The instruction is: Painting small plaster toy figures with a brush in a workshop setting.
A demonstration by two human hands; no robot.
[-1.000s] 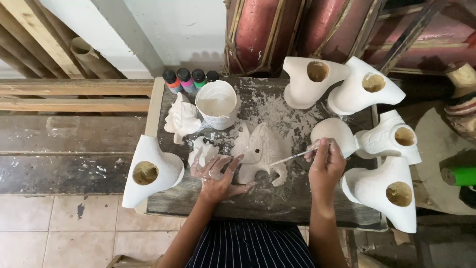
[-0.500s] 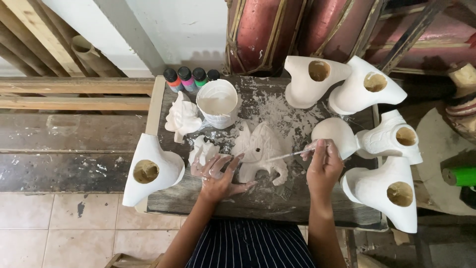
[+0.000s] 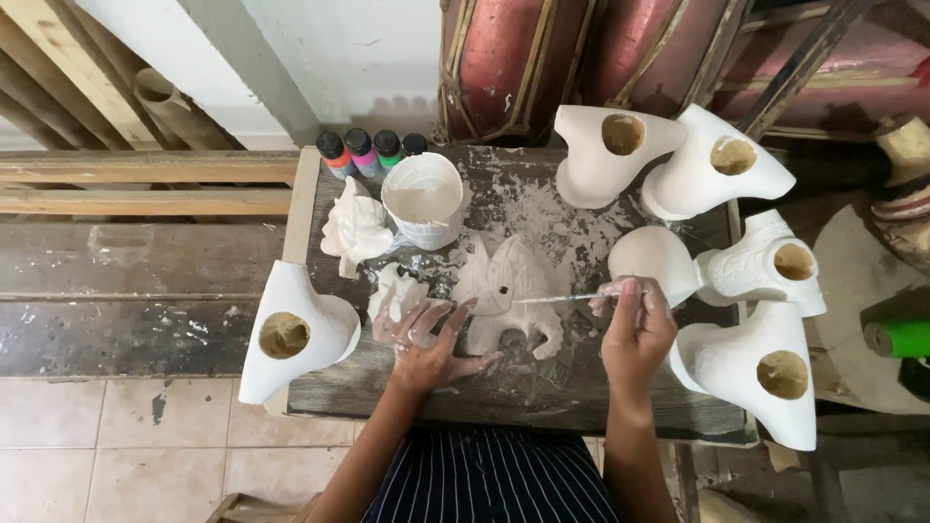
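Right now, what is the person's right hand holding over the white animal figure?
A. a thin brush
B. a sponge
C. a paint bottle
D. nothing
A: the right hand grips a thin brush whose tip reaches the white animal figure.

Both our forearms reach up from the bottom edge, bare. Our left hand (image 3: 431,341) lies palm down, fingers spread wide and pointing up-left, smeared white. Our right hand (image 3: 635,329) sits to its right, well apart, fingers curled shut in a pinch, knuckles up, wrist straight.
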